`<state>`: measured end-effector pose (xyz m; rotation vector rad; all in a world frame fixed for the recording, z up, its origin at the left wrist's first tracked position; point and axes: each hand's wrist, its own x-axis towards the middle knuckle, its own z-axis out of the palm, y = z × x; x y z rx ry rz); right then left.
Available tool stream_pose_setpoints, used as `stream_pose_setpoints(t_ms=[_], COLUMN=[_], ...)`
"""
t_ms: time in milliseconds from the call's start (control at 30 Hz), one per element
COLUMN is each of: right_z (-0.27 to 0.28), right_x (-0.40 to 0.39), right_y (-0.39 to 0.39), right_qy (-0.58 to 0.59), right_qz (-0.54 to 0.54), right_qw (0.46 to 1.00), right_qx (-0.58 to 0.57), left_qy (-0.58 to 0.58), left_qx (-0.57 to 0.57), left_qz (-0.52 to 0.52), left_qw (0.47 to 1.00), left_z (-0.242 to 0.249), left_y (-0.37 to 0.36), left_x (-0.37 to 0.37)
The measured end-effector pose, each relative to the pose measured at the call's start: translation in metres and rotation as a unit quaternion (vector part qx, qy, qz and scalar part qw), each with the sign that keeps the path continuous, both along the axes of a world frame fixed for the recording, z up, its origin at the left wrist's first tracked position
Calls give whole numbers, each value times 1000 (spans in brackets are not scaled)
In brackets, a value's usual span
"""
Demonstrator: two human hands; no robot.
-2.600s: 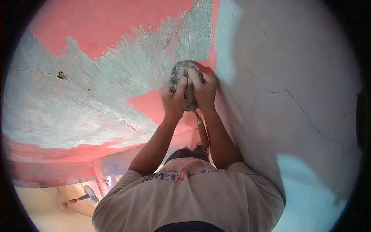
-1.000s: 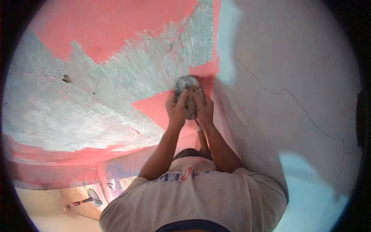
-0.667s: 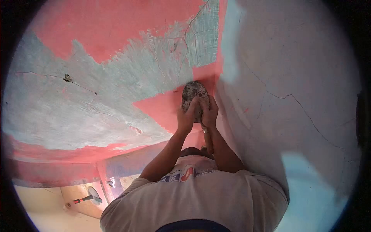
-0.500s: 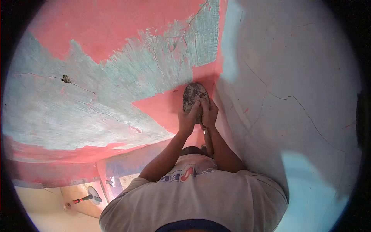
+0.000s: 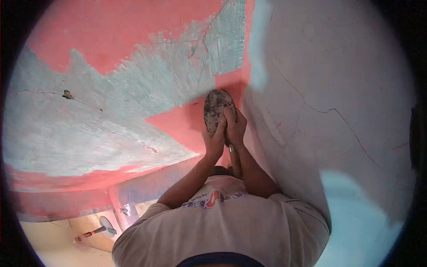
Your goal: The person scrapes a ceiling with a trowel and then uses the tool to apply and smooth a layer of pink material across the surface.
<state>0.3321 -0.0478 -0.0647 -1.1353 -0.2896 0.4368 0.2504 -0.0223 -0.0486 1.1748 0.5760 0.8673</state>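
A trowel [image 5: 216,106] with an oval, mottled, dirt-stained blade is held up in front of the pink and grey wall, its rounded end pointing away from me. My left hand [image 5: 214,143] grips the blade's lower left edge, thumb laid along its face. On the other edge, my right hand [image 5: 236,127] is closed with its thumb pressed on the blade. The trowel's handle, behind a metal ferrule, runs down beside my right forearm toward my body. Whether the blade touches the wall cannot be made out.
A wall with pink paint and scraped grey patches [image 5: 129,98] spreads ahead and left, with cracks and a small hole [image 5: 68,94]. A cracked grey-blue wall [image 5: 338,75] stands close on the right. At lower left, a red-and-black-handled tool [image 5: 95,232] lies by a wooden board.
The view has shifted slightly, so walls and hands appear farther left. My thumbs have moved apart on the trowel blade, the right one higher, and more of the blade's face shows.
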Motion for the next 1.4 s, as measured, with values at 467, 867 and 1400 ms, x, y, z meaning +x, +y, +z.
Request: stream_pose_setpoints(t_ms=[467, 867, 1400], right_z=[26, -2, 37], right_x=[3, -6, 13], right_y=[7, 5, -1], right_qy=[-7, 18, 69], right_qz=[-4, 5, 78], right_qw=[999, 1000, 993], right_qx=[36, 9, 59], left_qy=[20, 63, 36], left_qx=[82, 50, 52], left_qz=[34, 24, 4], left_qw=[996, 996, 998], left_z=[9, 7, 40], left_y=[8, 2, 5], left_x=[8, -6, 2])
